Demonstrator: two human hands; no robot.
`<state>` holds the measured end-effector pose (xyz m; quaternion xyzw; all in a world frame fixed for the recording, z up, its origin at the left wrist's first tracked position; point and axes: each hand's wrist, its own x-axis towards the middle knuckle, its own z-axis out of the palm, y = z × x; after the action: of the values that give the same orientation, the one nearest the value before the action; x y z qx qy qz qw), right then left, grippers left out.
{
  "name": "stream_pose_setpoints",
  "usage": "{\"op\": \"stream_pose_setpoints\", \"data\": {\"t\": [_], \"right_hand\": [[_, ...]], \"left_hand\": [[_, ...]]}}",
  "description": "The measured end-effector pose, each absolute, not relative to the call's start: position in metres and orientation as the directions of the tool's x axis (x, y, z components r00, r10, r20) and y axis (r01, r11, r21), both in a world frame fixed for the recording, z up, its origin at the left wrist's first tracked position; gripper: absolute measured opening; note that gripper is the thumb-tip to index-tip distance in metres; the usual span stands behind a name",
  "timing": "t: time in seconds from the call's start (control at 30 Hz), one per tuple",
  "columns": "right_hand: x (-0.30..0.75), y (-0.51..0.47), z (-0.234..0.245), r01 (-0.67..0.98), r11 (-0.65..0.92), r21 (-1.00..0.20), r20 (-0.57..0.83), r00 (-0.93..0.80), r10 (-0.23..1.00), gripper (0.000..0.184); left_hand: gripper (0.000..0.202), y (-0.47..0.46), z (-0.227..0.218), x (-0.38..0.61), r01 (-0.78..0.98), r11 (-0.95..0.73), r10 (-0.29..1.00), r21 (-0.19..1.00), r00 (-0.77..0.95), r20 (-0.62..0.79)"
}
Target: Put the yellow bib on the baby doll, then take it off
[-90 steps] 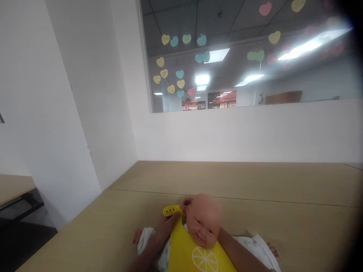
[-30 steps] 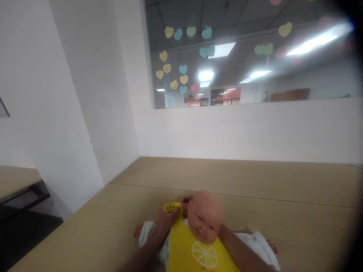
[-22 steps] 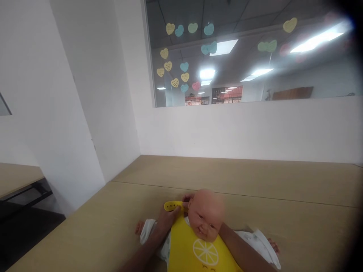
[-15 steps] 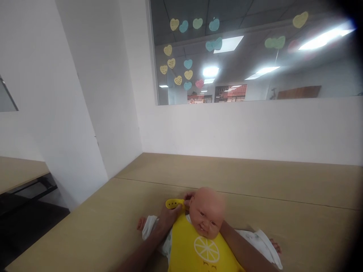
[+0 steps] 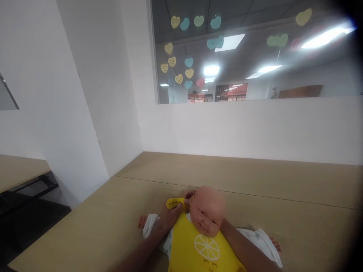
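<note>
A baby doll [image 5: 207, 210] in white clothes lies on its back on a light wooden table [image 5: 255, 181], head toward the wall. A yellow bib [image 5: 198, 245] with a lemon-slice print covers its chest. My left hand [image 5: 167, 219] rests at the doll's neck, fingers pinched on the bib's yellow strap [image 5: 173, 203], which sticks out beside the doll's head. My right forearm [image 5: 241, 249] runs in under the doll's head from the right; that hand is hidden behind the head and neck.
A white wall rises just behind the table, with a window [image 5: 249, 49] dotted with paper hearts. A white pillar [image 5: 93, 87] stands at the left. Another desk [image 5: 19, 172] and dark floor lie beyond the table's left edge.
Both hands keep their places at the doll's neck, the left still on the strap. The view has drifted a little, so the doll sits slightly higher and to the right.
</note>
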<state>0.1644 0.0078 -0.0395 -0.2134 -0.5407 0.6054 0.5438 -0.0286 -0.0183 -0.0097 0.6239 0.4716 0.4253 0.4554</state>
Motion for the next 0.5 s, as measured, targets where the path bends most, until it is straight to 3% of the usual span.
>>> {"op": "stream_pose_setpoints", "data": {"t": [0.3,0.5], "right_hand": [[0.1679,0.0083,-0.045,-0.474,0.102,-0.874,0.293,-0.349,0.89,0.034],[0.1659,0.0091,-0.049,-0.637,-0.003,-0.771,0.256,-0.315,0.914,0.032]], "left_hand": [[0.034,-0.0199,-0.0077,-0.0314,0.21,-0.205,0.96,0.956,0.232,0.155],[0.047,-0.0121,-0.0174,-0.0313,0.169,-0.119,0.973,0.978,0.218,0.081]]}}
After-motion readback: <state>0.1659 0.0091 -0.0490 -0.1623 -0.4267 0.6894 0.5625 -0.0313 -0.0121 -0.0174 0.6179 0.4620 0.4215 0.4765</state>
